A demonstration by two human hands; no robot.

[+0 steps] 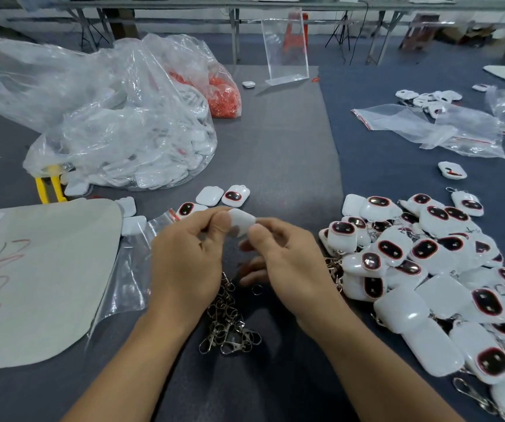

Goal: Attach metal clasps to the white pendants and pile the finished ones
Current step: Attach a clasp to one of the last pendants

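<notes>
A white pendant (242,222) is held just above the table centre, back side towards me. My left hand (189,257) pinches its left edge with thumb and forefinger. From the right, my right hand (287,263) pinches it the same way. Below my hands lies a tangle of metal clasps (230,318), with one loose ring (256,289) beside it. To the right spreads a pile of white pendants (427,269) with dark red-rimmed faces, some showing clasps. Three loose pendants (235,195) lie just beyond my hands.
A big clear plastic bag of white pendants (129,147) sits at the back left, with a bag of red parts (225,99) behind it. A pale sheet (41,284) covers the left. Empty zip bags (434,129) and an acrylic stand (286,47) lie further back.
</notes>
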